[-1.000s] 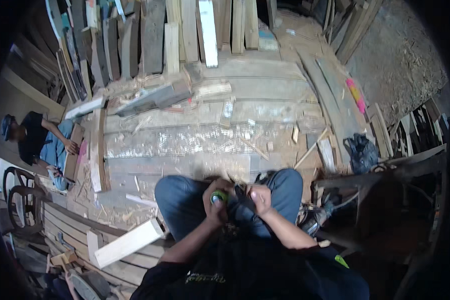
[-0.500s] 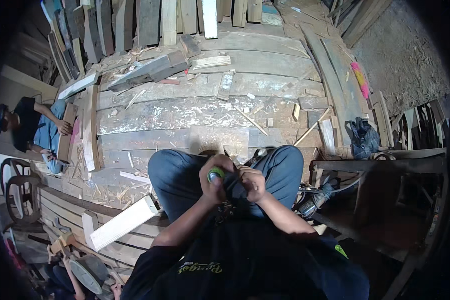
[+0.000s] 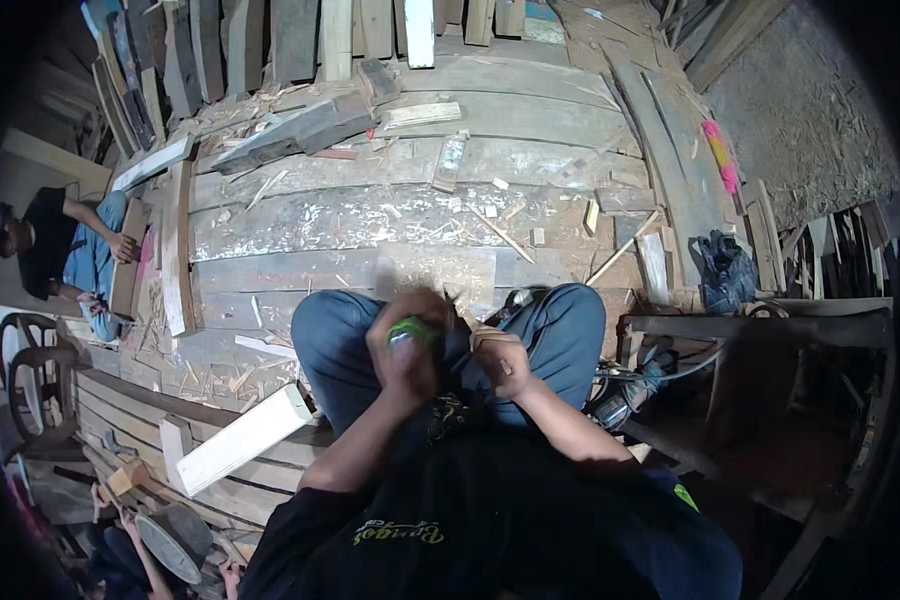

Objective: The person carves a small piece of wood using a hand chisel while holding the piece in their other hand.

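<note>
one green handle (image 3: 408, 331) sits clamped in our left hand (image 3: 397, 355) between our knees (image 3: 327, 325); our right hand (image 3: 501, 360) curls nearby, its grip we cannot tell; a loosened left grip could let the handle slip.

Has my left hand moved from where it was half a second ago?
Yes. The left hand, gripping a green-ended handle, has shifted leftward: judged against the white wooden beam lying to the left, it is now slightly nearer.
</note>
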Demonstrator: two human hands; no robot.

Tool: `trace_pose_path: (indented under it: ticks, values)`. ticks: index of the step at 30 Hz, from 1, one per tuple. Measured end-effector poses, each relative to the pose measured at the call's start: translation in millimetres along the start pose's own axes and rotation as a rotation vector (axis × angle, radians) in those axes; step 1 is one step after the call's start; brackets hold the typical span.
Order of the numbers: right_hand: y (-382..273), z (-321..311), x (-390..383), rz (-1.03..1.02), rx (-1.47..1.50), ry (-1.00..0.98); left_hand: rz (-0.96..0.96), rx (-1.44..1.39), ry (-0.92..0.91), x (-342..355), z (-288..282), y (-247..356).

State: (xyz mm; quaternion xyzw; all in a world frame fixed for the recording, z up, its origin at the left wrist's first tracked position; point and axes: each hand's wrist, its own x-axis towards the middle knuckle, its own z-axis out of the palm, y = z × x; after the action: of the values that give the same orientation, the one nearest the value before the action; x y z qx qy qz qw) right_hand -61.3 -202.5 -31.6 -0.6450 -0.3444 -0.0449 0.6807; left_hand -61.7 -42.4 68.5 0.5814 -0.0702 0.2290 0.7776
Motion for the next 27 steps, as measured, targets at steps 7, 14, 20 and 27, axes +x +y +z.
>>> trace_pose_path:
  ticks: [7,14,20,27]
  values:
    - [-5,5,4,-0.022,-0.028,-0.002,-0.241,-0.079,-0.137,0,-4,-31]
    - [-6,3,-2,-0.031,-0.024,-0.006,-0.249,-0.293,0.018,22,-10,3]
    - [-8,15,-1,-0.082,-0.021,-0.003,-0.163,-0.009,-0.339,0,-4,-30]
    - [-22,9,-14,-0.022,-0.074,-0.191,-0.481,-0.223,-0.092,9,-25,-42]
